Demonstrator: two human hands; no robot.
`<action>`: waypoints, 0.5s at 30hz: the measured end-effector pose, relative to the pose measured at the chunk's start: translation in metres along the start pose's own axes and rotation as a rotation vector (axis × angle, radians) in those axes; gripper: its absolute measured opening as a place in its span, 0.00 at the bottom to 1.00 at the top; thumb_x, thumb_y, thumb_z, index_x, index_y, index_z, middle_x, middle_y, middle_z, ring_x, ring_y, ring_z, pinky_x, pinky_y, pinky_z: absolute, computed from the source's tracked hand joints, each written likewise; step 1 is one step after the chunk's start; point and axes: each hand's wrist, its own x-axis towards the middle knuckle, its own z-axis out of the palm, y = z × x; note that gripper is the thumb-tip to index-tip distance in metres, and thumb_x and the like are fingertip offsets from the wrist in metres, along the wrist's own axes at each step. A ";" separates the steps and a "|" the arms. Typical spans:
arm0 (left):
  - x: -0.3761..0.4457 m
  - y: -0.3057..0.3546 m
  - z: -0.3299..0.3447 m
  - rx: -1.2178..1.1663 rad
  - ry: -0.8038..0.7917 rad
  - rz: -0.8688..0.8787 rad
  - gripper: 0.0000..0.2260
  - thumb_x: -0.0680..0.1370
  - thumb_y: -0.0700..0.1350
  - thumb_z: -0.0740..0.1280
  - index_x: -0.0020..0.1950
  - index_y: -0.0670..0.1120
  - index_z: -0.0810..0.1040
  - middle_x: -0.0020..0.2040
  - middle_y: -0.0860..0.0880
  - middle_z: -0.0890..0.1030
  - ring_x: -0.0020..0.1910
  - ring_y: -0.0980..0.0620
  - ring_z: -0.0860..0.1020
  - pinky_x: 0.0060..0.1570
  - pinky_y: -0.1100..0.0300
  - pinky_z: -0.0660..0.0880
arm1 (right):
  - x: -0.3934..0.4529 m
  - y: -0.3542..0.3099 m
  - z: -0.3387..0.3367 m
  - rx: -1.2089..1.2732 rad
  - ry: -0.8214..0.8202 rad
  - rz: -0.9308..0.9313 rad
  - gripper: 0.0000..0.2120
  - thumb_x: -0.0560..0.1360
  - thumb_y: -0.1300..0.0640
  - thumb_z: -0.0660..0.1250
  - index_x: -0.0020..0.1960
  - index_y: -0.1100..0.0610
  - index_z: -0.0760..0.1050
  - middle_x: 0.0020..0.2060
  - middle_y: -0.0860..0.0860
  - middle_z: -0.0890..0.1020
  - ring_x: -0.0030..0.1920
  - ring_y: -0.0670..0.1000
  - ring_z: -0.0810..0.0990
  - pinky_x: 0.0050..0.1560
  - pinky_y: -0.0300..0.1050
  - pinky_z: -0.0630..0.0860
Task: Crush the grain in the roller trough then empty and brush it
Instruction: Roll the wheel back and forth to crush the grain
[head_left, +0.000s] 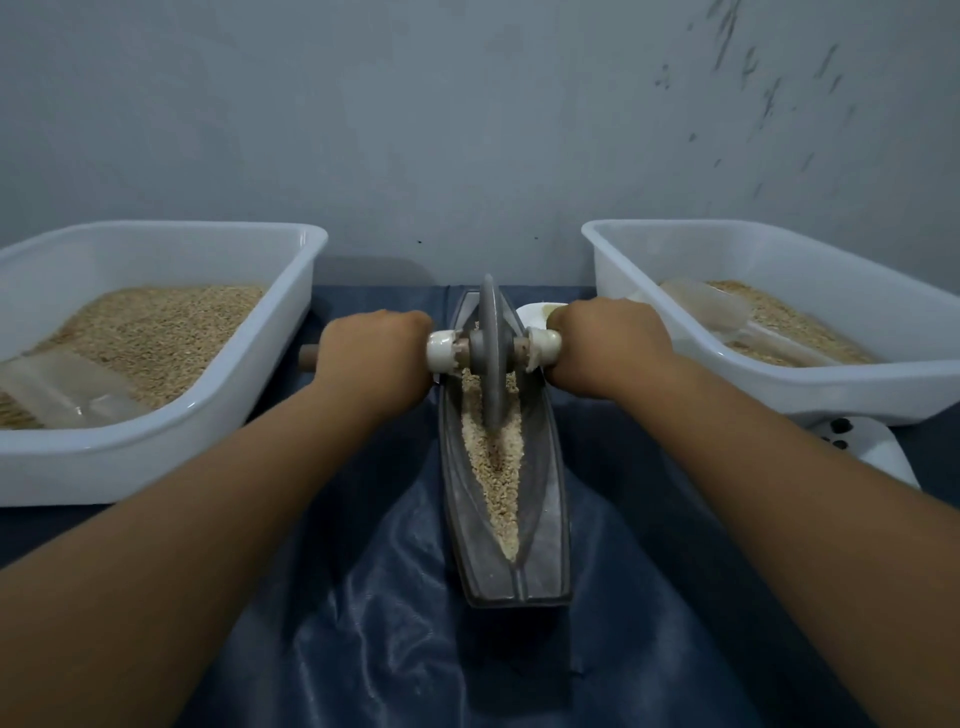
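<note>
Left hand (376, 347) and right hand (605, 340) clenched around the axle handles of the roller wheel (491, 353), upright in the trough (506, 467). Crushed grain (496, 483) inside, mid-tabletop. Tubs of grain at left edge (156, 457) and right edge (779, 384).

Grey roller wheel (491, 358) upright in grain-filled trough (550, 499).

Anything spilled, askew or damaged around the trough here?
No spill shows: the grain lies inside the trough, none visible on the blue cloth. Both hands, left hand and right hand, grip the roller handle. The white collar by the right hand looks chipped or ragged at its inner edge.
</note>
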 end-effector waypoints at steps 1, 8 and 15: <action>-0.007 0.001 -0.001 -0.007 0.010 0.008 0.10 0.72 0.50 0.67 0.39 0.53 0.66 0.30 0.54 0.66 0.31 0.50 0.69 0.32 0.58 0.63 | -0.007 -0.002 -0.003 -0.008 0.004 0.001 0.06 0.66 0.49 0.65 0.36 0.49 0.69 0.29 0.45 0.69 0.28 0.47 0.65 0.28 0.40 0.57; -0.072 0.010 -0.039 0.034 0.056 0.082 0.12 0.71 0.51 0.68 0.39 0.54 0.64 0.29 0.56 0.64 0.29 0.54 0.67 0.27 0.61 0.55 | -0.090 -0.005 -0.039 0.022 -0.019 -0.034 0.10 0.67 0.48 0.66 0.35 0.48 0.66 0.28 0.45 0.70 0.29 0.48 0.68 0.27 0.40 0.57; -0.072 0.008 -0.036 0.089 0.101 0.103 0.12 0.70 0.51 0.70 0.38 0.54 0.65 0.28 0.55 0.65 0.28 0.53 0.69 0.26 0.62 0.54 | -0.092 -0.006 -0.038 0.014 -0.016 -0.005 0.13 0.69 0.46 0.66 0.34 0.48 0.64 0.28 0.45 0.70 0.29 0.46 0.68 0.27 0.40 0.58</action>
